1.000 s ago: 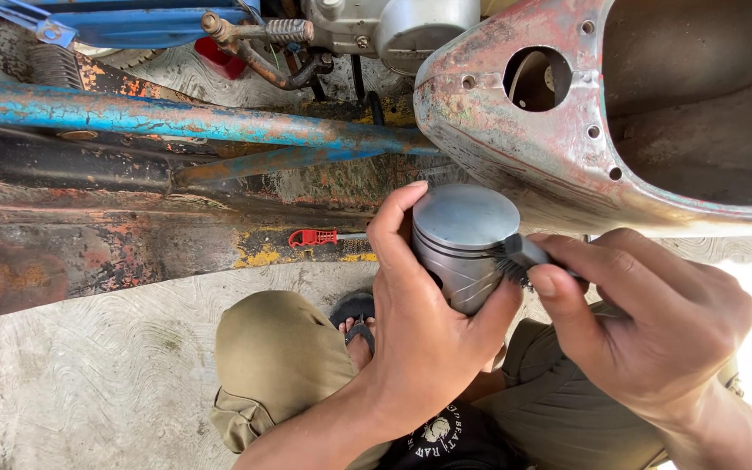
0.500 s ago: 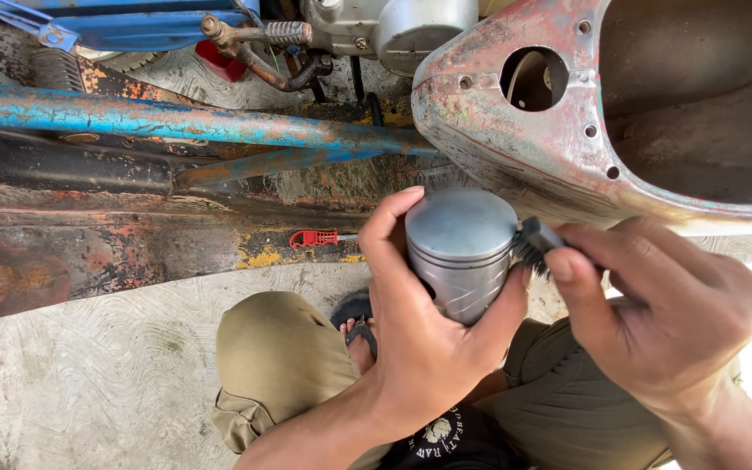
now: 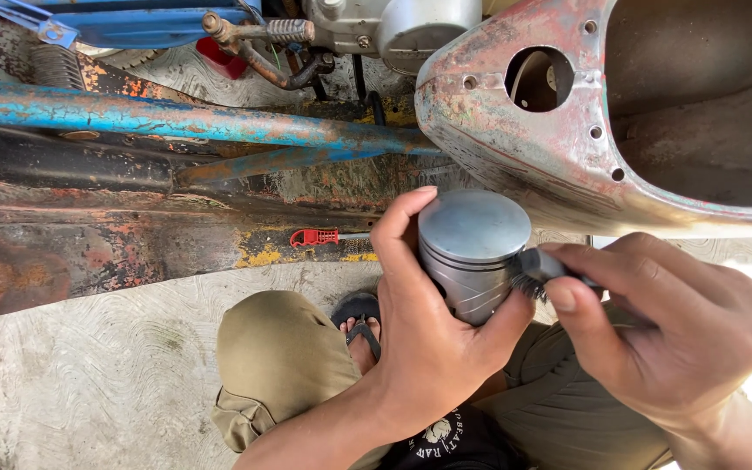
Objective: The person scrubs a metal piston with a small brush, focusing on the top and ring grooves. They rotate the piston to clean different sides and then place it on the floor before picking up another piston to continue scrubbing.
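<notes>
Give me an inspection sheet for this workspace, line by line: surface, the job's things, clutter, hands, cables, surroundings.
Surface: pale concrete floor with swirled marks; the person crouches on it.
Job's things: grey metal piston with ring grooves, crown up; small dark brush with its bristles against the piston's side.
Clutter: red-handled tool lying on the rusty beam.
Hands: left hand wrapped around the piston; right hand pinching the brush in its fingers.
Cables: nothing seen for certain.
Surroundings: blue painted tube, worn red body shell with a round hole, engine casing, sandalled foot.
</notes>
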